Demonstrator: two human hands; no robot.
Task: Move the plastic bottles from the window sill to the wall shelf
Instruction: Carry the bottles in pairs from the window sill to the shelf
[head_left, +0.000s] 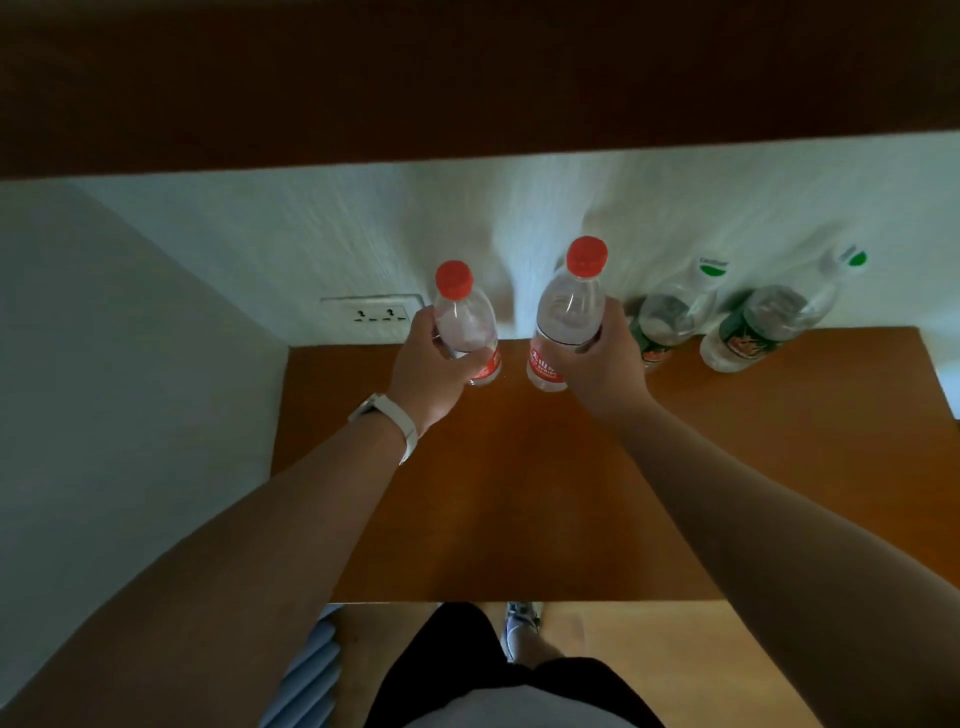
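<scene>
Risks first:
- My right hand (605, 364) sits just beside the near green-label bottle (670, 317). The back of the hand looks close to touching it. Spreading the fingers outward to let go could knock it into the far green-label bottle (763, 327).
- The right red-cap bottle (569, 312) looks tilted, though that may be lens distortion. If it really leans, releasing before the base is flat could tip it.
- The two red-cap bottles are near each other, so sideways drift on either side bumps them together.
- I can't tell if either base is touching the wooden shelf (519, 493) yet. Letting go early means a drop and a bounce.

Grip: the right hand is wrapped around its bottle's mid-body above the red label, fingers curled on the far side. The left hand (431, 369) is clamped the same way on the left red-cap bottle (465, 322), thumb across the front. Caps stick up above both fists.

Position: both bottles are over the back of the shelf, close to the white wall, left of the green-label pair. The wall socket (371, 312) is just left of the left bottle. Looks like the placement step.
</scene>
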